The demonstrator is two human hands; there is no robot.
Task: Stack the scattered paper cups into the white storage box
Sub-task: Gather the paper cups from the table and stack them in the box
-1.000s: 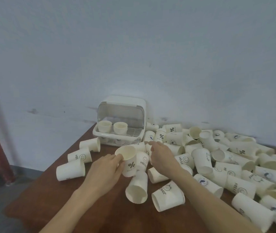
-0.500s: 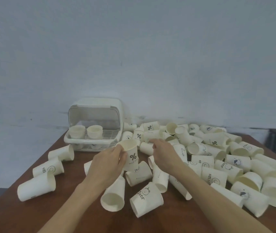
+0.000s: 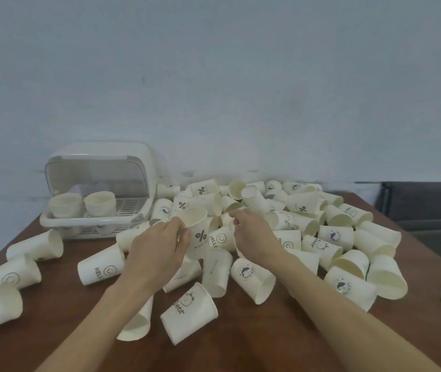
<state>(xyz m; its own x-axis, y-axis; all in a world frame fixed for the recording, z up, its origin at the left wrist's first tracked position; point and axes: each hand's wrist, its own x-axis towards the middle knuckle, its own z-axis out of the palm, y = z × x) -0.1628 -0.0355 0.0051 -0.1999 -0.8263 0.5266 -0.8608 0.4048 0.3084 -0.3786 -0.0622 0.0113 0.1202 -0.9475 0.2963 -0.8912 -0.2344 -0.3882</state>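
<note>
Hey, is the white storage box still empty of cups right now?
No, two cup stacks already stand side by side on the rack inside the white storage box.

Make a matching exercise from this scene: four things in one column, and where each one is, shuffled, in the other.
1. percent-sign cup
2. Bear cup
3. white storage box
4. two cup stacks

a. lying on its side at the near table edge
b. far left of the table, lid raised
c. upright in the left hand
d. on the box's rack

Pairs: 1-c, 2-a, 3-b, 4-d
</note>
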